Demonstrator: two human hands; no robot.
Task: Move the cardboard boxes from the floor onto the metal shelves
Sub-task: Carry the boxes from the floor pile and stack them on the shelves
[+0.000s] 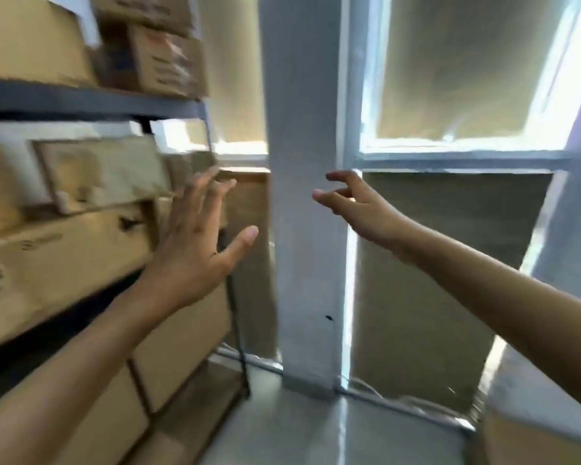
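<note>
The metal shelves (pixel 91 100) stand on the left, loaded with cardboard boxes. A long brown box (pixel 64 253) lies on the middle level with a flattened carton (pixel 101 172) on top of it. More boxes (pixel 168 62) fill the upper level, and larger ones (pixel 185 344) stand on the bottom level. My left hand (pixel 198 236) is raised with fingers spread, just off the right end of the long box; whether it touches the box is unclear. My right hand (pixel 353 203) hovers in the air before the white pillar, fingers loosely curled, holding nothing. The picture is blurred.
A white pillar (pixel 306 229) rises in the middle, against a wall of windows covered with brown paper (pixel 450 263). Grey floor (pixel 299 431) lies between the shelves and the wall. A corner of another cardboard box (pixel 524 441) shows at the bottom right.
</note>
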